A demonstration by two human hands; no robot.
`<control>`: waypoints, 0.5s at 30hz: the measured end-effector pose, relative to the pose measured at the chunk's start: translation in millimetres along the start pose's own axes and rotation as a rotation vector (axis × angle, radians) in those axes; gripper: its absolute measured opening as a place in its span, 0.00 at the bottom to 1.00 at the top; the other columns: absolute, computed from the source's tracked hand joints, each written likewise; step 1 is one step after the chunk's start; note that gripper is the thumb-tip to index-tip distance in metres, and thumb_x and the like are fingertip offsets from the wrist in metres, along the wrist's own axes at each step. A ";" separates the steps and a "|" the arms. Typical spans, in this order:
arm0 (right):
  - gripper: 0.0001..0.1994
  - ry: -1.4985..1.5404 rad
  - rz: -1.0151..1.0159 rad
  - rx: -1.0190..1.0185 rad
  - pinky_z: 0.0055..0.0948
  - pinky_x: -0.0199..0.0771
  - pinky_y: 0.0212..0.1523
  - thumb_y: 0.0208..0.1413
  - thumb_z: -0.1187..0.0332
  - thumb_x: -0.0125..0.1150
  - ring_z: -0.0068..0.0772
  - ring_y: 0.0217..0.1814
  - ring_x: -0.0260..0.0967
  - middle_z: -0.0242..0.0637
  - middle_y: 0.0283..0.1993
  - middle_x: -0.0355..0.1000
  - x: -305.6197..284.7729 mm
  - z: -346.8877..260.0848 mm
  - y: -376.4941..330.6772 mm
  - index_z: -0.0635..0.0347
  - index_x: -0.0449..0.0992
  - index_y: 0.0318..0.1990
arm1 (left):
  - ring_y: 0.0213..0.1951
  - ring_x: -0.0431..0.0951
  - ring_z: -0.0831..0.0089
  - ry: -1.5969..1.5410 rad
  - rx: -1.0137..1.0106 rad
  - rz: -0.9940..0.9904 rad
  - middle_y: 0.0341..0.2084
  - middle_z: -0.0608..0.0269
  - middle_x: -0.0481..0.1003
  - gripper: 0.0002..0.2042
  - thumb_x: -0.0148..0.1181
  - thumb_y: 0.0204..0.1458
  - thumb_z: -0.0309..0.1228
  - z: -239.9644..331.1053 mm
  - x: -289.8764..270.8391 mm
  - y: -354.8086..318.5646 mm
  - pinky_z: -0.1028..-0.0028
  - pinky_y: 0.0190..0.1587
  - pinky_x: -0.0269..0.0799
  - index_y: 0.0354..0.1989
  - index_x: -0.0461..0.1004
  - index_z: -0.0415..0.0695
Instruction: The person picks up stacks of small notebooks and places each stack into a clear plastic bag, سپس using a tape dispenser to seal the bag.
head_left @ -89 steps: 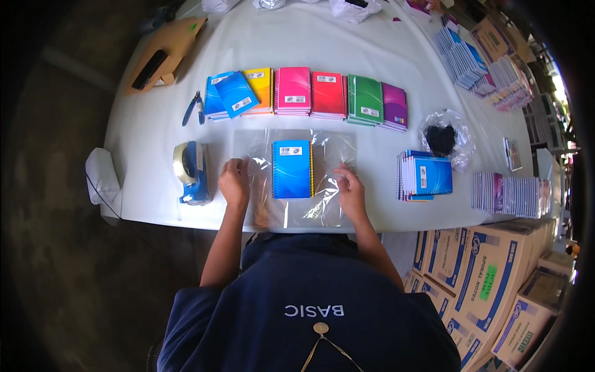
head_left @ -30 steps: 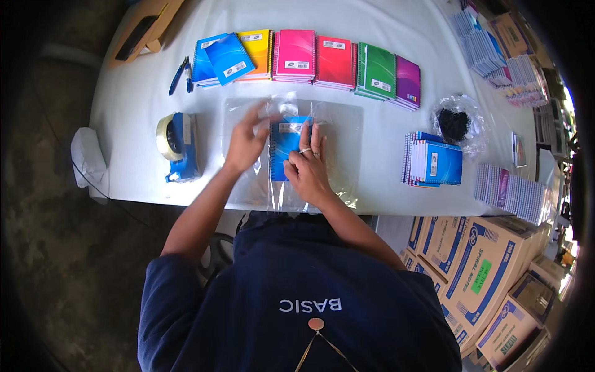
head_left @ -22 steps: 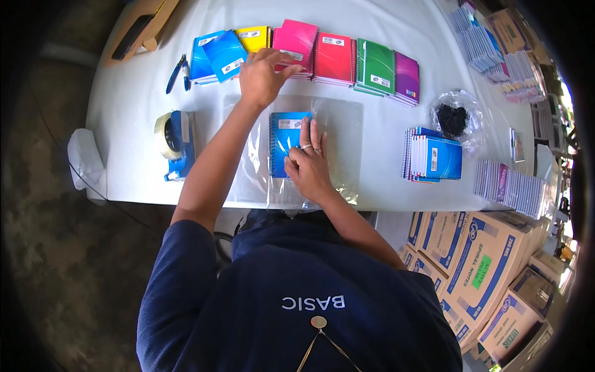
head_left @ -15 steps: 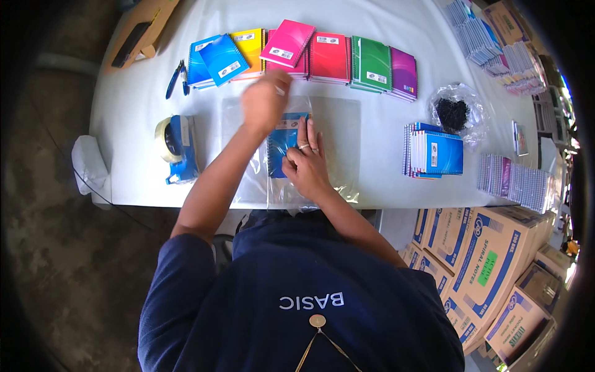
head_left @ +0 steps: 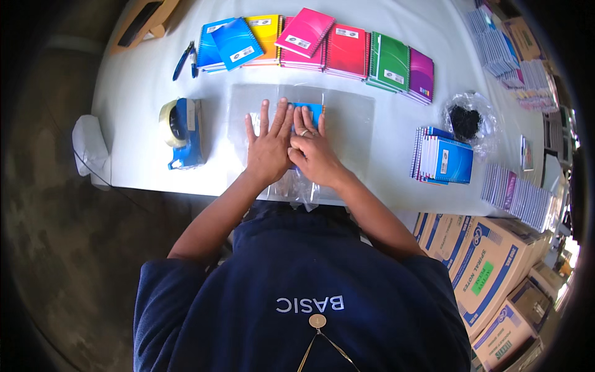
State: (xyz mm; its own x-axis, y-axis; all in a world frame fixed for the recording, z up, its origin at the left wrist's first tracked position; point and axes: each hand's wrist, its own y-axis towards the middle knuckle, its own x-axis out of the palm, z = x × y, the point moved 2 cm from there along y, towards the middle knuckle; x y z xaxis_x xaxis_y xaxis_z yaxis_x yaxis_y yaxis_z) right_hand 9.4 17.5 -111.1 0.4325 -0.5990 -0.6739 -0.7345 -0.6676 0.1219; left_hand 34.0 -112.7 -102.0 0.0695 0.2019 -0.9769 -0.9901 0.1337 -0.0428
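1. Far left on the white-covered table [head_left: 142, 164]: a chunky blue tape dispenser [head_left: 191, 133] with a yellowish clear roll [head_left: 167, 123].
2. Just past it, farther back, a slim blue-handled hand tool [head_left: 181, 62].
3. Then a row of spiral notebook piles [head_left: 346, 53] across the back: blue, yellow, pink, red, green, purple. One glossy pink notebook [head_left: 305, 31] sits askew on its pile.
4. Nearer, a clear plastic sheet [head_left: 356, 121] lies flat, kinda crinkled at the front edge.
5. Left hand [head_left: 271, 152]: palm down, fingers fanned apart, over the left side of the next item.
6. That's a bright blue spiral notebook [head_left: 315, 109] on the sheet, mostly hidden under both hands, top end peeking out.
7. Right hand [head_left: 315, 154]: also over it, two fingers straight and close together, thumb bent toward the left hand. Can't tell if it's pinching anything.
8. Over right, a blue-topped notebook stack [head_left: 454, 161] beside a clear plastic bag of black stuff [head_left: 465, 123].
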 end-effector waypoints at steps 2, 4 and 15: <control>0.11 0.031 -0.051 0.000 0.58 0.22 0.67 0.54 0.65 0.52 0.58 0.74 0.31 0.61 0.68 0.42 -5.8 3.9 4.2 0.64 0.69 0.26 | 0.69 0.33 0.49 0.011 0.026 -0.042 0.69 0.57 0.40 0.34 0.48 0.51 0.37 -0.4 -2.7 1.6 0.41 0.63 0.28 0.68 0.45 0.45; 0.12 0.108 -0.100 0.021 0.58 0.19 0.67 0.53 0.63 0.54 0.54 0.74 0.28 0.56 0.70 0.40 -9.9 9.5 6.3 0.62 0.69 0.25 | 0.69 0.35 0.47 -0.009 -0.072 0.060 0.68 0.53 0.41 0.34 0.47 0.53 0.39 5.1 0.4 -6.3 0.40 0.63 0.29 0.67 0.46 0.43; 0.08 -0.083 -0.297 0.140 0.57 0.20 0.68 0.45 0.61 0.61 0.50 0.75 0.30 0.51 0.71 0.40 -25.7 -9.6 13.9 0.51 0.79 0.22 | 0.39 0.70 0.63 -0.502 -0.898 0.682 0.47 0.49 0.67 0.25 0.57 0.52 0.46 -137.4 -64.3 -122.7 0.67 0.38 0.66 0.53 0.69 0.42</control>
State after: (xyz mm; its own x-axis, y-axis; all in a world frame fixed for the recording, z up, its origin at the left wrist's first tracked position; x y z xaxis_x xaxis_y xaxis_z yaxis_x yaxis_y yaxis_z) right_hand -7.0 19.4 -85.1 0.5988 -0.3457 -0.7224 -0.6500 -0.7368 -0.1862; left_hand 134.2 -275.4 -62.7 -0.6510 0.3459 -0.6757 -0.5613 -0.8187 0.1217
